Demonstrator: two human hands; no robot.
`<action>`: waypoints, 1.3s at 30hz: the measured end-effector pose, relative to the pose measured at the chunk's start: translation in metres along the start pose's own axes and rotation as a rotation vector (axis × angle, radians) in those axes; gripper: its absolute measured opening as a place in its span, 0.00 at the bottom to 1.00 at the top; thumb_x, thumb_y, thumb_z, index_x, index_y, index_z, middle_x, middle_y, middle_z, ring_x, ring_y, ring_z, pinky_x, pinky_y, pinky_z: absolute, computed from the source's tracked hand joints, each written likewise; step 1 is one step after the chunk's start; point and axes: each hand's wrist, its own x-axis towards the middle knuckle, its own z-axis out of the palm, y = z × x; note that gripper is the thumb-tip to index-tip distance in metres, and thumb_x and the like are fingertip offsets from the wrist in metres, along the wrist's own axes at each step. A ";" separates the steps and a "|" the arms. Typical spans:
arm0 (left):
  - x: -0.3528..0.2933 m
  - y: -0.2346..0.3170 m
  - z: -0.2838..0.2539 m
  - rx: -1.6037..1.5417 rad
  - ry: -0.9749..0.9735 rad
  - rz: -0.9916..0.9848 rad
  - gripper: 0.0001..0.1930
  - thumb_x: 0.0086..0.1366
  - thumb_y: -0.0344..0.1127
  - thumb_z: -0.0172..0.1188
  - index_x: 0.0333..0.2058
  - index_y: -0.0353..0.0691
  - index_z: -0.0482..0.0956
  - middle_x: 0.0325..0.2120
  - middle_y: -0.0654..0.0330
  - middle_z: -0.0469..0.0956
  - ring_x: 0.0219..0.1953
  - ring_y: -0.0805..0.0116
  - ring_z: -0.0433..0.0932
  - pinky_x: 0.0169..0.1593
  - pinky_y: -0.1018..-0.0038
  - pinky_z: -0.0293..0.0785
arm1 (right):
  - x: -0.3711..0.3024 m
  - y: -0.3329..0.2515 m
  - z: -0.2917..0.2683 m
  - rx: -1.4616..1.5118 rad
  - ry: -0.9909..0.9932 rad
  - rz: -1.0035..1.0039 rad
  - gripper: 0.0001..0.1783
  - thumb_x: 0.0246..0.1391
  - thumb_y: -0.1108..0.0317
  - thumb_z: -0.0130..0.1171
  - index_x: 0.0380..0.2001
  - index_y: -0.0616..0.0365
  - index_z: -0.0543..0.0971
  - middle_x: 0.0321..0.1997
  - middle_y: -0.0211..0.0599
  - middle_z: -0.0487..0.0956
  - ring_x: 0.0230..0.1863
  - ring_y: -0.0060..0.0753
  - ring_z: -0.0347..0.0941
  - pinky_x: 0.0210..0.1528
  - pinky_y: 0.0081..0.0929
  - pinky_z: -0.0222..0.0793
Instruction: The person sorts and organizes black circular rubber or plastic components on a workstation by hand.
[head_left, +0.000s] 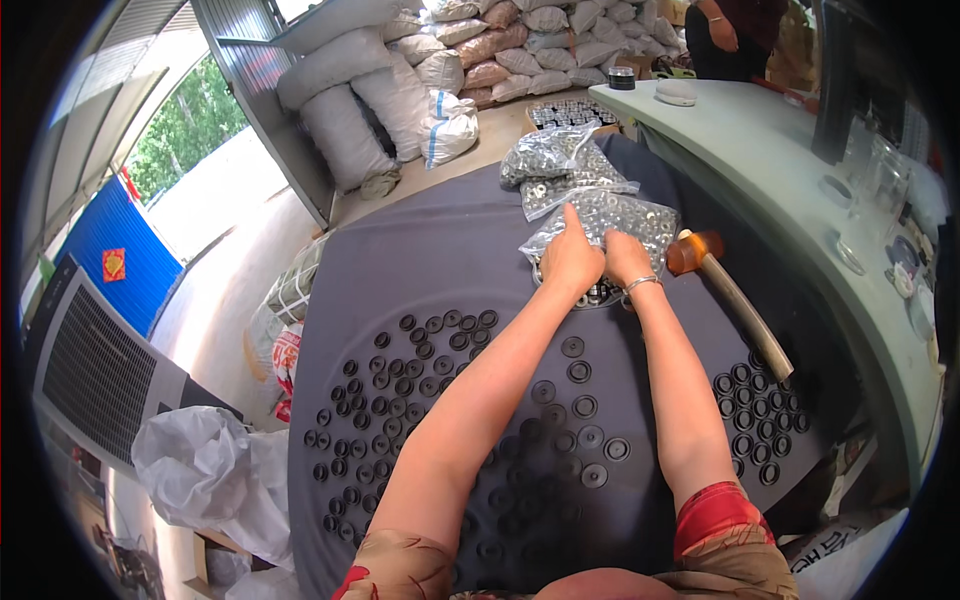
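Both arms reach to the far side of a dark cloth-covered table [420,265]. There lies a clear plastic bag [640,215] full of small shiny metal rings or nuts. My left hand [572,258] is on its near edge, index finger stretched out over the plastic and the other fingers curled at the edge. Beside it my right hand [627,258], a bracelet at its wrist, is closed on the same edge. Some metal pieces [602,293] show just below the hands. Closer to me, many black rubber-like discs [415,368] are spread about singly.
A mallet [745,315] with an amber head lies right of the bag, above more black rings [765,420]. Behind is another filled bag [545,155]. A pale green counter [760,125] runs along the right. Stacked sacks [520,60] line the back; a person [735,35] stands there.
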 end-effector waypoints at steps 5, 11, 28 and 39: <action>-0.013 0.010 -0.002 -0.063 -0.024 0.088 0.39 0.52 0.32 0.57 0.62 0.29 0.51 0.42 0.36 0.74 0.47 0.43 0.74 0.50 0.58 0.69 | -0.001 -0.001 -0.002 0.008 -0.018 -0.038 0.18 0.48 0.58 0.60 0.35 0.63 0.78 0.39 0.57 0.78 0.44 0.56 0.75 0.46 0.45 0.70; -0.086 0.058 -0.015 -0.334 -0.116 0.623 0.25 0.54 0.29 0.57 0.53 0.33 0.67 0.31 0.42 0.77 0.35 0.47 0.78 0.41 0.63 0.73 | -0.005 0.016 0.010 0.150 0.094 -0.087 0.15 0.47 0.64 0.60 0.37 0.61 0.77 0.38 0.54 0.79 0.44 0.54 0.74 0.47 0.42 0.68; -0.245 0.116 -0.123 -1.731 -0.295 0.555 0.25 0.35 0.52 0.61 0.14 0.28 0.73 0.15 0.47 0.76 0.12 0.57 0.74 0.46 0.95 0.66 | 0.002 0.005 -0.001 -0.012 -0.029 -0.014 0.18 0.44 0.62 0.65 0.38 0.59 0.78 0.42 0.51 0.79 0.46 0.51 0.75 0.47 0.42 0.70; -0.236 -0.036 -0.159 -0.430 -0.240 0.321 0.15 0.52 0.22 0.59 0.41 0.33 0.79 0.17 0.63 0.70 0.20 0.75 0.69 0.27 0.79 0.65 | -0.007 0.010 0.000 -0.014 -0.021 0.015 0.18 0.46 0.61 0.64 0.38 0.58 0.75 0.40 0.49 0.79 0.45 0.52 0.75 0.47 0.44 0.69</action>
